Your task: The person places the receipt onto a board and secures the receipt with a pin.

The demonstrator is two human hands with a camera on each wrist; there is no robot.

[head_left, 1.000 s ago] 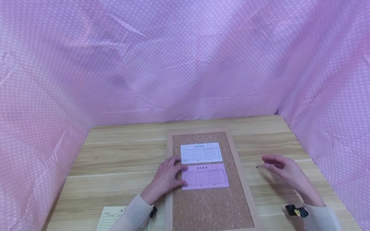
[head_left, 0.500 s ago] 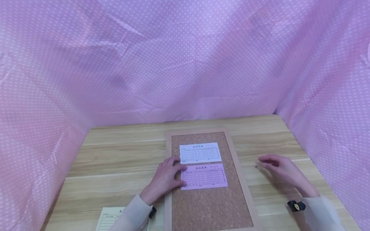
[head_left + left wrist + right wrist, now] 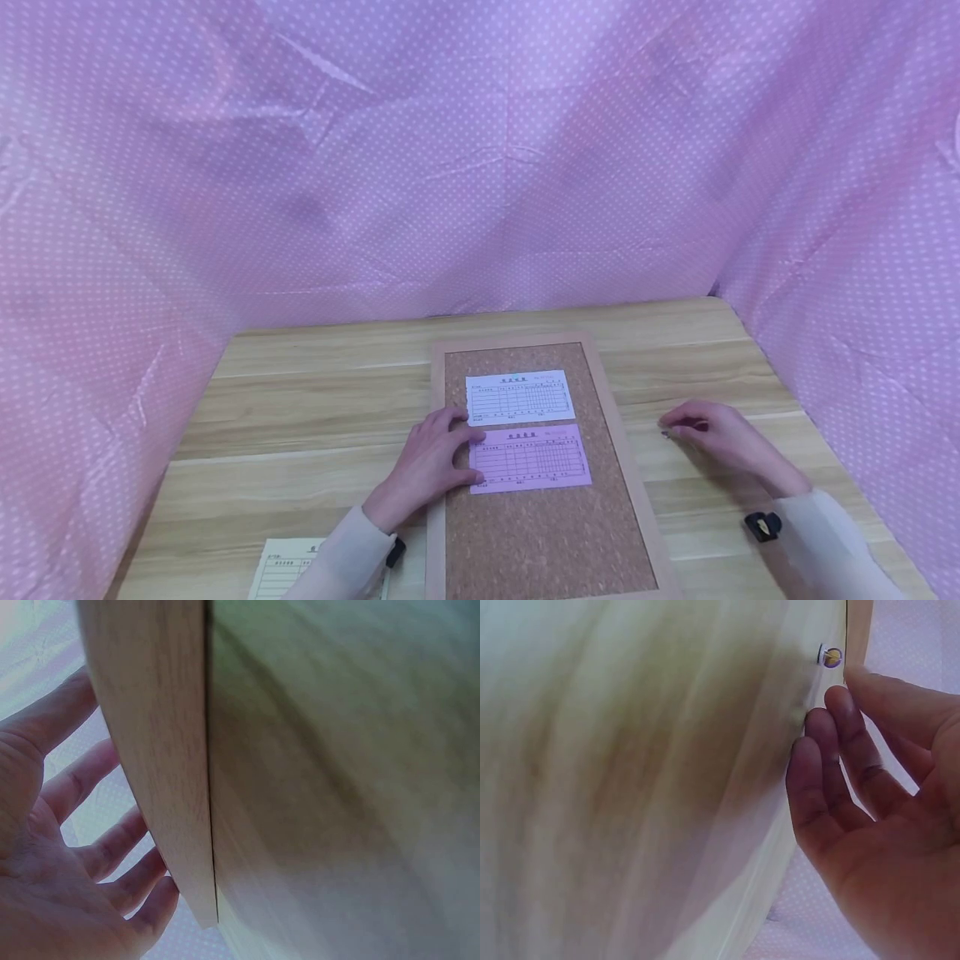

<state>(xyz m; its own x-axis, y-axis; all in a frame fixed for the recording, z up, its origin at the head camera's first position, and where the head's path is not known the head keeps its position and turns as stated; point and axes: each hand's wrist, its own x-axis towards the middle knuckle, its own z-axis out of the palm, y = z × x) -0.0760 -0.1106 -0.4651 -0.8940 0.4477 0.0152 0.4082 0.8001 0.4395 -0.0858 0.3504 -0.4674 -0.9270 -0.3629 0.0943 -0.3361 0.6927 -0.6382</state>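
Observation:
A framed corkboard (image 3: 551, 542) lies on the table with a pink form slip (image 3: 534, 462) and a white form slip (image 3: 521, 400) on it, the white one above. My left hand (image 3: 423, 467) rests at their left edges, its thumb and a fingertip touching the pink slip. In the left wrist view that hand (image 3: 67, 832) has spread fingers beside the board's wooden frame (image 3: 161, 750). Right of the board, my right hand (image 3: 723, 437) hovers with bent fingers. A small thumbtack (image 3: 830, 657) lies just beyond its fingertips in the right wrist view.
A pale yellow form slip (image 3: 281, 571) lies at the table's front left, partly under the left sleeve (image 3: 348, 554). Pink dotted cloth (image 3: 480, 167) hangs behind the wooden table (image 3: 300, 408) and along both sides.
My right hand has moved left towards the thumbtack, its fingertips drawing closer together. The left hand and both slips on the board stay in place.

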